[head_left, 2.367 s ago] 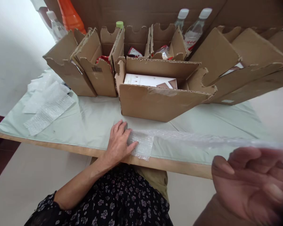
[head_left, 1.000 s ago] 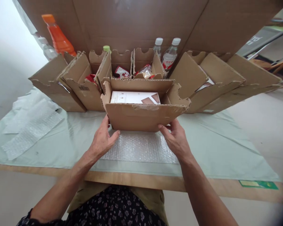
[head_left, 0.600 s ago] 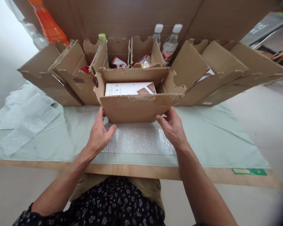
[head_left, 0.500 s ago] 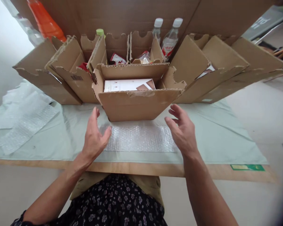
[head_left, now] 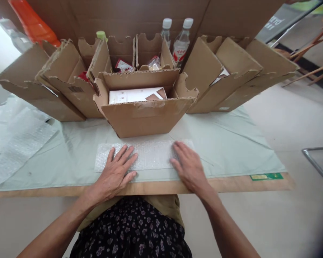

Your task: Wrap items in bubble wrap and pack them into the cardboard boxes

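A strip of bubble wrap (head_left: 153, 154) lies flat on the pale green cloth, close to the table's front edge. My left hand (head_left: 117, 170) rests palm down on its left part, fingers spread. On the right end of the strip lies my right hand (head_left: 188, 165), slightly blurred, its fingers stretched out and holding nothing. Just behind the strip stands a cardboard box (head_left: 148, 120), open at the top. Inside that box is a white carton (head_left: 131, 95) with brown marks; its lower part is hidden by the front wall.
Several open cardboard bins (head_left: 67, 93) stand in a row behind, with red packets (head_left: 123, 65) in some. Plastic bottles (head_left: 181, 43) and an orange bottle (head_left: 34, 23) stand further back. Loose bubble wrap sheets (head_left: 21, 139) lie piled at the left. A metal frame (head_left: 316, 166) is at right.
Both hands have come down from beside the cardboard box onto the bubble wrap, nearer the front edge. The whole view has shifted, so things appear further left.
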The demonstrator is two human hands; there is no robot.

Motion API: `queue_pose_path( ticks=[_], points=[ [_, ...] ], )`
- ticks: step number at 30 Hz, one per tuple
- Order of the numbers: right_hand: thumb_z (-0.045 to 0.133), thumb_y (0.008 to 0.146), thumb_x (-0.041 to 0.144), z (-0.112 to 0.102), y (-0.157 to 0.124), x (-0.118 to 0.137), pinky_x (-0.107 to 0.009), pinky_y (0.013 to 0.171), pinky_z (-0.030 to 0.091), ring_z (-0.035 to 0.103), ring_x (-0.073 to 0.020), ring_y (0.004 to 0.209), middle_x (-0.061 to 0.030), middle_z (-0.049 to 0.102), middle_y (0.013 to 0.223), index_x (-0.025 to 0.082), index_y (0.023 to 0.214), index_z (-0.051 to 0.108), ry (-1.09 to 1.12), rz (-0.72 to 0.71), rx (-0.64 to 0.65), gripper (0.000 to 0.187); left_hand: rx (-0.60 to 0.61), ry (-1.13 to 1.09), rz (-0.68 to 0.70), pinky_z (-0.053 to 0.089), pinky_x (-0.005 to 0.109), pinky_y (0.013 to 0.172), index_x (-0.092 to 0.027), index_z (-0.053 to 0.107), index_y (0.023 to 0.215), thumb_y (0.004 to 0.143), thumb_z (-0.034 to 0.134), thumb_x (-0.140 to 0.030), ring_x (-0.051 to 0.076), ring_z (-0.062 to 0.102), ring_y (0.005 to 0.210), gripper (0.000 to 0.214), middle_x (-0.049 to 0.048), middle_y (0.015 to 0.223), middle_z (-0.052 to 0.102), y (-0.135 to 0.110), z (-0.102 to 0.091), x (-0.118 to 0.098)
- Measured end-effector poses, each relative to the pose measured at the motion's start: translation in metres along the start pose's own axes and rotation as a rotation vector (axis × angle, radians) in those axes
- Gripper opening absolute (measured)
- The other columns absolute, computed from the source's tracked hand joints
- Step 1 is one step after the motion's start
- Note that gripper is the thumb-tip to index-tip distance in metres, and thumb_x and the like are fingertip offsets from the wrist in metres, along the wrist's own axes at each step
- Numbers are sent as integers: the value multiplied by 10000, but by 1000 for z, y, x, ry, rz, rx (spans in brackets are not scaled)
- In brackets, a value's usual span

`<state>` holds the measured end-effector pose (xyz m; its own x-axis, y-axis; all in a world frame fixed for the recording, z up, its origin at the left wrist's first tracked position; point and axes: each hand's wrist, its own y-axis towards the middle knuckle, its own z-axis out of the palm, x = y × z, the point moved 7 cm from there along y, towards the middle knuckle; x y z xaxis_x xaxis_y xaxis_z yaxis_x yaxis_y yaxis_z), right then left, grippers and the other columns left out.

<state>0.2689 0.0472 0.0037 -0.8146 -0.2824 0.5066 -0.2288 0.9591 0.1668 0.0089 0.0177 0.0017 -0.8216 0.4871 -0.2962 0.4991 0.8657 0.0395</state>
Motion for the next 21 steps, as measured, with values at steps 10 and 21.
queue_pose_path(
  ticks=[10, 21],
  points=[
    [473, 995, 528, -58, -21, -62, -648, 1074, 434, 551, -406, 1360, -184, 621, 1469, 211, 1268, 679, -223, 198, -263, 466, -375, -7, -254, 299, 620, 1258, -221, 631, 1368, 1028, 517, -397, 369, 368, 1552, 400, 156, 1582, 526, -25, -42, 39],
    [599, 883, 491, -40, -4, -44, -546, 944, 513, 687, -313, 988, -113, 756, 1076, 242, 937, 653, 106, 315, -296, 261, -494, -133, -594, 459, 608, 1116, -235, 593, 851, 892, 566, -372, 389, 546, 1359, 145, 142, 1298, 681, -52, -45, 67]
  ],
)
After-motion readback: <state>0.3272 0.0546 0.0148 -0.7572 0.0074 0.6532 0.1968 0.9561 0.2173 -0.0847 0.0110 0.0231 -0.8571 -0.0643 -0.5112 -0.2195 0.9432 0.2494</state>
